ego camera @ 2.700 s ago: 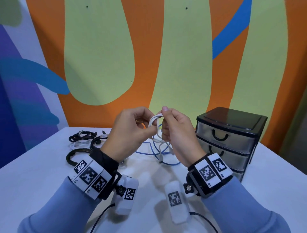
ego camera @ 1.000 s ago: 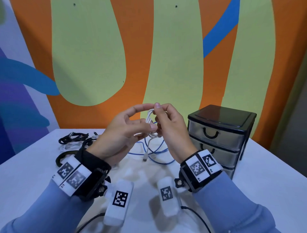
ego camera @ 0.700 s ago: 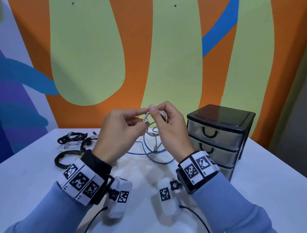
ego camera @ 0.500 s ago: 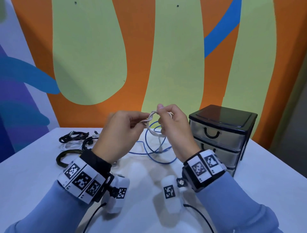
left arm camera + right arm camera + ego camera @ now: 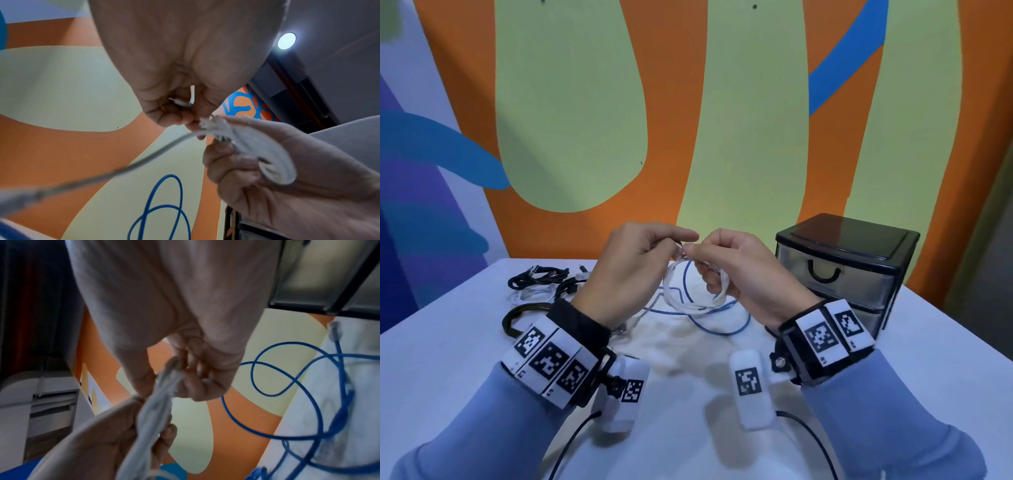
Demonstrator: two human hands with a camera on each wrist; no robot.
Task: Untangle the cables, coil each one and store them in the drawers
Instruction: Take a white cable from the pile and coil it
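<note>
Up above the desk (image 5: 945, 359), between our two hands, we held the white cable (image 5: 690, 294), most of it already gathered into a small bundle of loops. Our right hand (image 5: 743, 270) had its fingers curled through and around that bundle, gripping it; the left wrist view showed the loops (image 5: 265, 155) bunched against our right palm. Our left hand (image 5: 633, 270) pinched a strand of the same cable between thumb and fingertips, right where the two hands met, and a small white plug (image 5: 182, 102) sat tucked inside its curled fingers. One loose length of the white cable ran down and away from the pinch toward the left wrist camera.

Beneath our hands a blue cable (image 5: 717, 317) lay in loose overlapping loops on the desk; the right wrist view showed one clear plug (image 5: 335, 331) at its end resting on the white surface. Farther left on the desk lay a heap of black cables (image 5: 536, 275) with some white cable mixed in, and a black loop (image 5: 517, 315) just beside our left wrist.

At our right stood a small drawer unit (image 5: 849, 270) with a black top and frame and translucent drawers, all of them closed, black handles facing us. Behind the desk rose a wall painted in orange, pale green and blue.
</note>
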